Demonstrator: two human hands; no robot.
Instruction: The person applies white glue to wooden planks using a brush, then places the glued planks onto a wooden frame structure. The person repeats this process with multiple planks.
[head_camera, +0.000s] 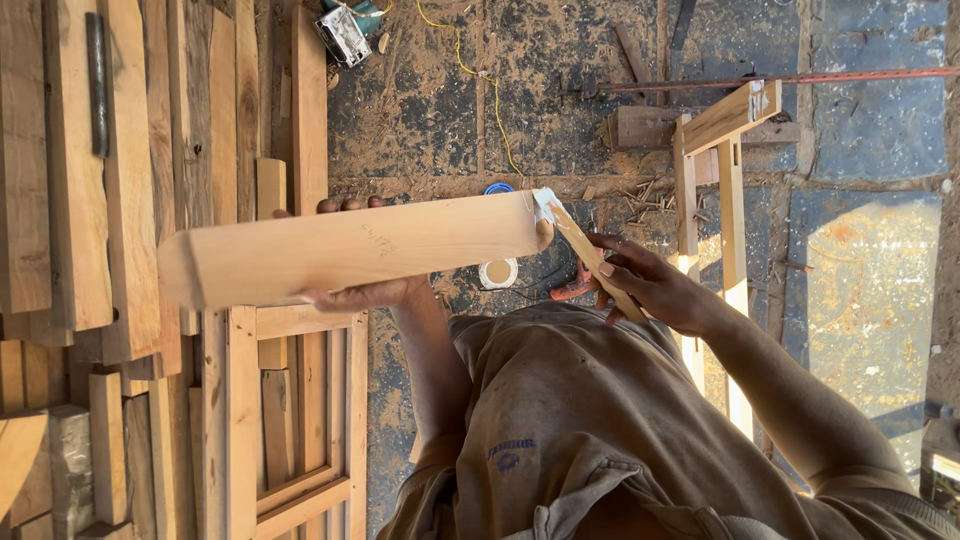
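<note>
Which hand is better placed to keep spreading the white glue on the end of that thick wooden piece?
Right. The right hand holds the thin wood strip with its tip at the white glue on the wooden piece's end. The left hand is wrapped around the piece mid-length, supporting it.

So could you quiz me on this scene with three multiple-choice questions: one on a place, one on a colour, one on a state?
1. Where does the thin stick touch the wooden block?
A. its end
B. its middle
C. nowhere

2. What colour is the smear there?
A. red
B. white
C. black

3. How is the block held?
A. lying on the ground
B. gripped by the left hand
C. gripped by both hands

Answers:
1 A: the stick's tip meets the block's end.
2 B: the smear shows white against the wood.
3 B: the left hand wraps the block, while the right hand holds only the stick.
</note>
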